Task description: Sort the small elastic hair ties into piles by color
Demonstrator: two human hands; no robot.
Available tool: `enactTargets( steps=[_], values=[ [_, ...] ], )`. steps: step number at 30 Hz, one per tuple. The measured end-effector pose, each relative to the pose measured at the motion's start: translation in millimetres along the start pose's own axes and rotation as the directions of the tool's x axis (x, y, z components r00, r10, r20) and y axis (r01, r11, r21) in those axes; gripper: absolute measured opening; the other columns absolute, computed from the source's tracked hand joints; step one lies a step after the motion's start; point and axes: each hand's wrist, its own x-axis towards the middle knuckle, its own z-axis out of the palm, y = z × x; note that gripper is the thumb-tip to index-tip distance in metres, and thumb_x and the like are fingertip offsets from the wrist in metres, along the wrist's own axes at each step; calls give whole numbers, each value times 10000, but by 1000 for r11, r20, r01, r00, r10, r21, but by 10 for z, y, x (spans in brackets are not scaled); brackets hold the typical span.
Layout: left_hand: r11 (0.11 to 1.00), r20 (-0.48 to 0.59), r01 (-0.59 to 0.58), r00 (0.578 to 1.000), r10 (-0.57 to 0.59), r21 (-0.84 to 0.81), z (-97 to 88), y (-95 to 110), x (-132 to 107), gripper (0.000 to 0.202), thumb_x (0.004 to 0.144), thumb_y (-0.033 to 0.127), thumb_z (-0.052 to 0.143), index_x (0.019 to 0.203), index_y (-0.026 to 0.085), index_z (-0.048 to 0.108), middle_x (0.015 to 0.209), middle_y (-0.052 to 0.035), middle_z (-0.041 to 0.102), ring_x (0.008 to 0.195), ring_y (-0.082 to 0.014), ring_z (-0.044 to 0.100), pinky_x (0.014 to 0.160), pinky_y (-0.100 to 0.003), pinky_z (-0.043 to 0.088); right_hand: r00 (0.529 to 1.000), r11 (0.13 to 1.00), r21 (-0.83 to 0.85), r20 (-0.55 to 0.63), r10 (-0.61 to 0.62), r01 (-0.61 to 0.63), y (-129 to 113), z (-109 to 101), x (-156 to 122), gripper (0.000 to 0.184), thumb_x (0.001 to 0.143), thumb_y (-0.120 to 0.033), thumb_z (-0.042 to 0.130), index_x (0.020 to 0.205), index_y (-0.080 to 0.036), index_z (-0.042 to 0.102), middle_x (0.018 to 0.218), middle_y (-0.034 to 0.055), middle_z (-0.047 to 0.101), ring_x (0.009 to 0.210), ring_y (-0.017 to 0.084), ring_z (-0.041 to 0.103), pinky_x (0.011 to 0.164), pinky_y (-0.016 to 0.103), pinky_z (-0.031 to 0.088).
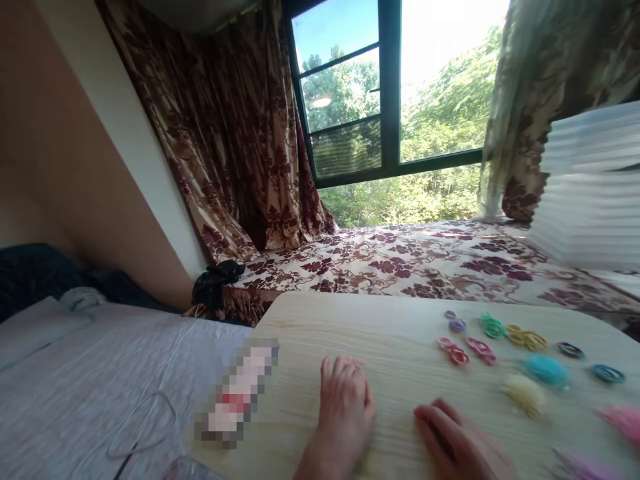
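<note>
My left hand lies palm down on a pale wooden tabletop, fingers stretched out and holding nothing. Just to its right my right hand also rests on the wood; its fingers look loosely curled and nothing shows in them. Beyond my right hand lie several small hair ties: pink ones, a green one, yellow ones, a purple one and a blue one. A teal fluffy scrunchie and a cream one sit closest to my right hand.
A blurred-out object lies at the table's left edge. A grey sheet with a thin cable spreads on the left. A floral covered ledge, curtains and a window stand behind. Pink fluffy items sit far right.
</note>
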Motion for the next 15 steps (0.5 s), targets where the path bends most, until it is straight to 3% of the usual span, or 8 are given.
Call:
enactTargets(
  steps=[6,15],
  values=[
    [975,-44,62,996,-73,-214,16,330,-281,220,760,1,518,681,194,587,722,-21,600,836,-207,577,1040,-507,387,979,990,37,160,127,-134,-99,-74,57,323,936,-343,393,823,-244,678,801,7,672,711,153,671,613,253,465],
    [919,-45,110,990,-137,-378,-28,269,-276,161,769,40,587,742,179,664,821,-35,663,838,-183,625,809,-333,517,971,985,-18,165,171,-170,-173,-166,146,326,906,-255,378,818,-190,685,841,37,677,733,154,651,668,275,454]
  ],
)
